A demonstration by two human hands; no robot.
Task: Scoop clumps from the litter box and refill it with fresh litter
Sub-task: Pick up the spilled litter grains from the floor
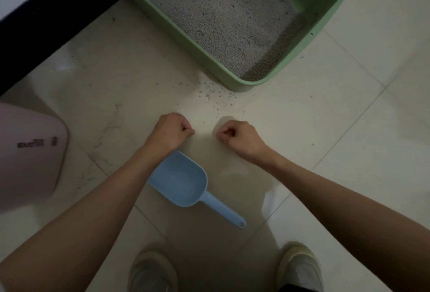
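Observation:
A green litter box (204, 59) sits on the tiled floor at the top, filled with grey litter (223, 14). A light blue scoop (186, 182) lies on the floor below my left wrist, its handle pointing toward the lower right. My left hand (171, 130) and my right hand (237, 134) hover side by side above the floor between scoop and box. The fingers of both are curled into fists, and nothing shows in either.
Spilled litter grains (214, 96) are scattered on the floor by the box's near corner. A pale pink bag or container (30, 152) stands at the left edge. A dark piece of furniture (46, 24) runs along the upper left. My two slippered feet (151, 270) are at the bottom.

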